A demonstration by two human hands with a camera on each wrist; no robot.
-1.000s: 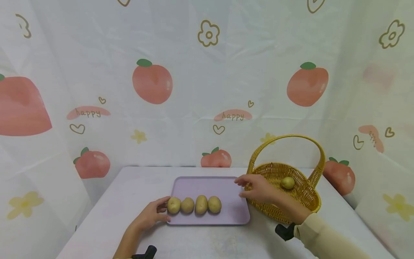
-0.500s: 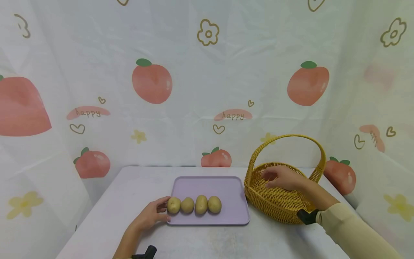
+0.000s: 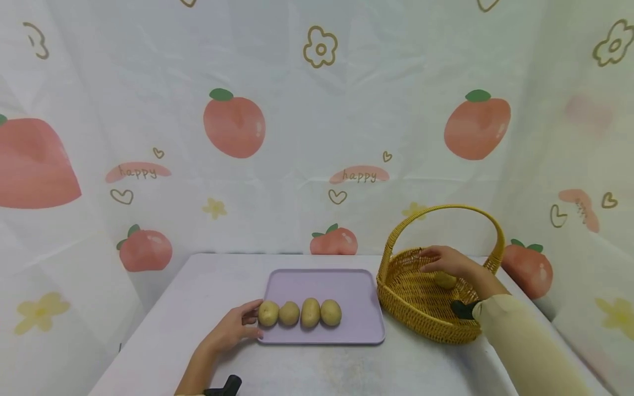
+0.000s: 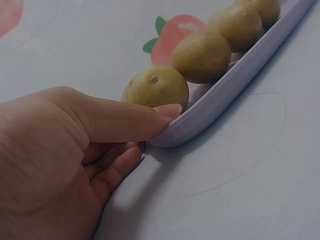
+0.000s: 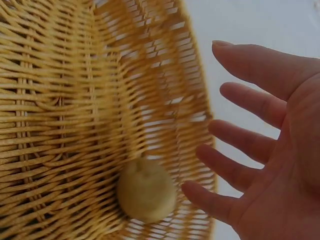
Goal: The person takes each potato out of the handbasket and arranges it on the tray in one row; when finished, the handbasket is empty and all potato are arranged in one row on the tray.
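Several potatoes (image 3: 310, 313) lie in a row along the near side of a lilac tray (image 3: 322, 281). My left hand (image 3: 231, 329) holds the tray's near left corner; in the left wrist view the thumb (image 4: 132, 120) lies on the rim beside the end potato (image 4: 157, 87), the fingers below. Over the yellow wicker basket (image 3: 418, 322) is my right hand (image 3: 452, 263), holding nothing. The right wrist view has its fingers (image 5: 252, 142) spread apart near the basket's rim. One potato (image 5: 146, 191) sits inside the basket, partly covered by the hand in the head view.
The basket's tall arched handle (image 3: 448, 207) rises above the right hand. A white table (image 3: 218, 278) carries tray and basket, which stand close together. Behind it hangs a white curtain (image 3: 292, 214) printed with fruit, hearts and flowers.
My right hand has moved right, from the tray's right edge to above the basket. The left hand stays at the tray corner, and the potatoes on the tray have not moved.
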